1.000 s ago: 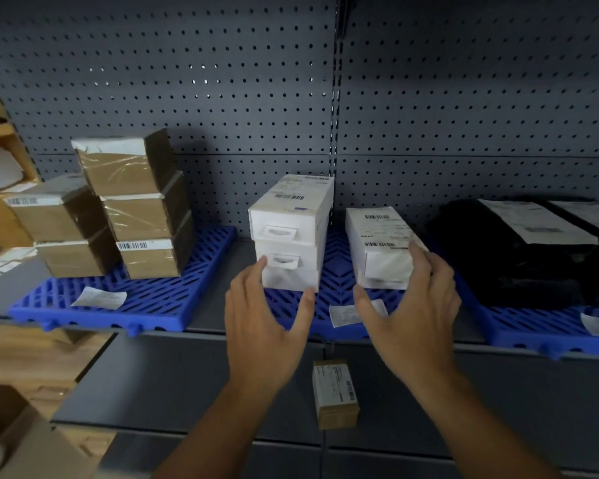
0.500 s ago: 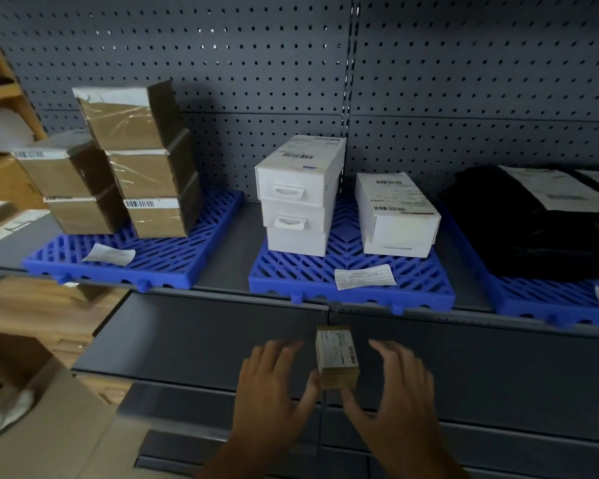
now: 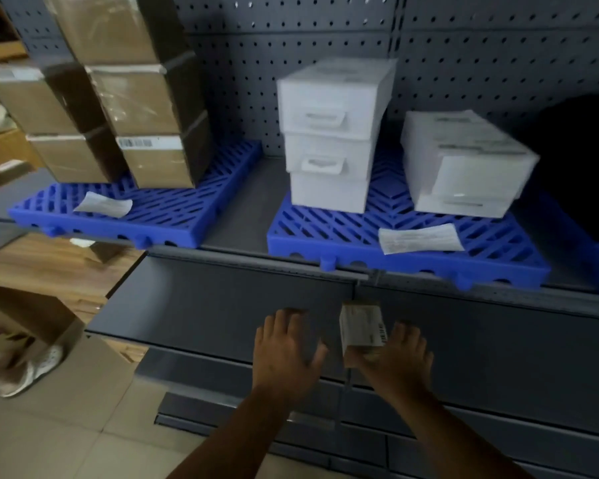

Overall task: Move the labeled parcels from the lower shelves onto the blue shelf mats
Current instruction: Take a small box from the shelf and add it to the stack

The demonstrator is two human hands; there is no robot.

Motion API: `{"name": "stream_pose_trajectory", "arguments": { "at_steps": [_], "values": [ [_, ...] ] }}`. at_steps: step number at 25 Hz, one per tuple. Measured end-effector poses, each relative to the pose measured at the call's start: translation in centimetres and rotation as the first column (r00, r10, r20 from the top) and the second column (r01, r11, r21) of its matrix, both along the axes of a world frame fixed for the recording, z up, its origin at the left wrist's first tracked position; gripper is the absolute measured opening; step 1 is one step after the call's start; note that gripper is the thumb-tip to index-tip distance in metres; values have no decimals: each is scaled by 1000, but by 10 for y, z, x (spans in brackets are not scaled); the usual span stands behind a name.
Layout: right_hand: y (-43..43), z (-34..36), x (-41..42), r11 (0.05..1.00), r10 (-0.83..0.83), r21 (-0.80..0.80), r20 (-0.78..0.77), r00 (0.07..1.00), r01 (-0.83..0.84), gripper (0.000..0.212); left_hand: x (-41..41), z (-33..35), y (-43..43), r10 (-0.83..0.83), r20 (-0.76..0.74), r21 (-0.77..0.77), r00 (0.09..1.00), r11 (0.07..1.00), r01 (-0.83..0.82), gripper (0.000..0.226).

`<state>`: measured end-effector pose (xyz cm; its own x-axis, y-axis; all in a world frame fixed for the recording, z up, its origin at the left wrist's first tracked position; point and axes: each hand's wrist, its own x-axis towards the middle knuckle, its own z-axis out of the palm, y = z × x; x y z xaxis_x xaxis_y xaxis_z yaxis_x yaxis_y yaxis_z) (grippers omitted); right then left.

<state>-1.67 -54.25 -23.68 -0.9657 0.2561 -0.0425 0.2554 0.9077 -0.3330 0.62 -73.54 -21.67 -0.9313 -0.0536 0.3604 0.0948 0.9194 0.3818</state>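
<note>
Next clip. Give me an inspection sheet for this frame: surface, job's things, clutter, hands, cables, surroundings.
Surface: grey lower shelf; blue mats on the shelf above.
Job's things: small labeled parcel on the lower shelf; brown boxes stacked on the left mat; white boxes on the middle mat.
Clutter: paper slip on the left mat, another slip on the middle mat.
Hands: left hand open beside the parcel, apart; right hand touches its near end, grip unclear.
Cables: nothing seen.
Surroundings: pegboard behind; cardboard carton at left; dark bundle at right.
</note>
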Motion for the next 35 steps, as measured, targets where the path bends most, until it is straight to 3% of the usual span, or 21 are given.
{"name": "stream_pose_trajectory", "arguments": {
  "at_steps": [4, 8, 13, 16, 20, 24, 30, 35],
  "values": [
    [-9, -61, -37, 994, -108, -12, 169, 980, 111, 133, 26, -53, -28, 28, 121, 32, 992, 999, -32, 55],
    [-25, -72, -30, 988, -123, -81, 104, 987, 132, 116, 76, -64, -72, 181, 300, -6, 937, 982, -187, 66],
    [-74, -14, 2, 957, 145, -269, 112, 983, -111, 119, 95, 1, -108, 309, 235, 21, 922, 946, -322, 52],
    [-125, 32, 25, 913, 253, -355, 111, 961, -199, 129, 99, 41, -127, 394, 98, 78, 914, 912, -402, 43],
    [-192, 93, 66, 854, 402, -329, -77, 913, -403, 132, 112, 96, -178, 452, -71, 135, 889, 887, -441, 41],
    [-257, 158, 95, 763, 567, -311, -103, 818, -567, 129, 126, 141, -257, 516, -214, 155, 830, 856, -493, 37],
    [-349, 237, 124, 783, 429, -364, -269, 862, -504, 128, 116, 203, -367, 408, -328, 206, 852, 911, -356, 39],
    [-388, 304, 86, 812, 364, -300, -409, 837, -500, 130, 63, 246, -412, 313, -346, 230, 885, 942, -243, 41]
  ]
}}
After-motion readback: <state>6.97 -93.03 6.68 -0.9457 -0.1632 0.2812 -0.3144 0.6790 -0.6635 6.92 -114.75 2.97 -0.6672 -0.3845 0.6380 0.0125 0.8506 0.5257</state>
